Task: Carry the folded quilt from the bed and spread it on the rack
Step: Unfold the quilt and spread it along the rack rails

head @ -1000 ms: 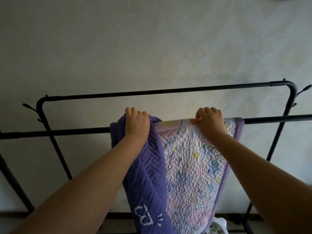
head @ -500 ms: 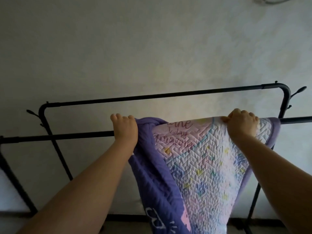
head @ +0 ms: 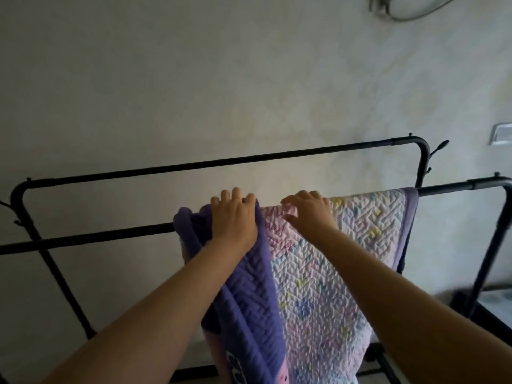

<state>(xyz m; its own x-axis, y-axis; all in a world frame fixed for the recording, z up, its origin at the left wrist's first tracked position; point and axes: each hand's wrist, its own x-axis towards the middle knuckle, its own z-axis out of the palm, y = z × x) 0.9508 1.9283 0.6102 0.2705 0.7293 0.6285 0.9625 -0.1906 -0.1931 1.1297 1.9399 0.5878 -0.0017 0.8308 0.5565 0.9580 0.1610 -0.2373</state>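
The pastel quilt [head: 318,273], stitched in a herringbone pattern with pink, blue and yellow patches and a purple border, hangs over the nearer bar of the black metal tube rack [head: 91,236], toward its right half. Its purple backing is folded forward on the left side, and white lettering shows on that purple face near the bottom edge of the view, cut off too much for me to read. The right purple edge lies just short of the rack's right corner.

My left hand [head: 234,220] is closed over the bunched purple fold at the top of the bar, fingers curled over the far side, gripping the cloth. My right hand [head: 311,214] rests on the pastel face right beside it, fingers bent and a little spread, pressing the fabric against the bar; whether it pinches any cloth I cannot tell.

The rack's second bar runs behind, higher up, bare. Beyond it is a pale plastered wall [head: 194,92], with a grey cable loop [head: 407,9] at the top right and a white wall plate [head: 501,134] at the right edge.
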